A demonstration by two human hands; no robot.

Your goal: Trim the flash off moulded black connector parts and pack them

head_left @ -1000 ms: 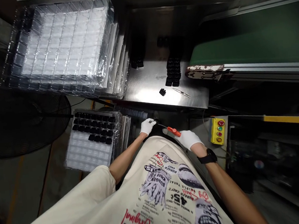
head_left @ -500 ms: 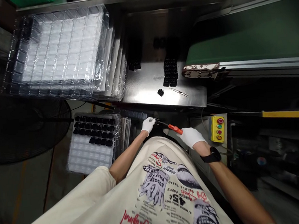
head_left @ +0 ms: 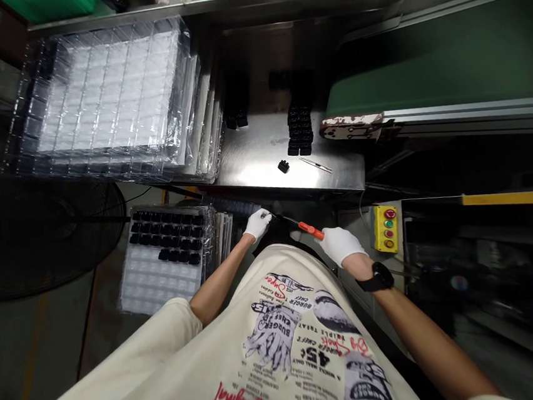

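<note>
My left hand, in a white glove, is closed in a pinch in front of my lap. A small black part shows at its fingertips, its shape hard to make out against the dark background. In my gloved right hand is an orange-handled tool with a thin shaft, fingers wrapped around the handle's rear. The shaft points left, its tip close to the left fingertips. Beyond the hands, a single black part and metal tweezers lie on the steel table.
Rows of black parts stand on the table, left of a green conveyor belt. Stacked clear trays are at the left. Below them is a partly filled tray, near a fan. A yellow button box sits at right.
My left hand has shifted slightly left, and the tool's tip has followed it a little. The right hand keeps its grip. The whole view has shifted slightly.
</note>
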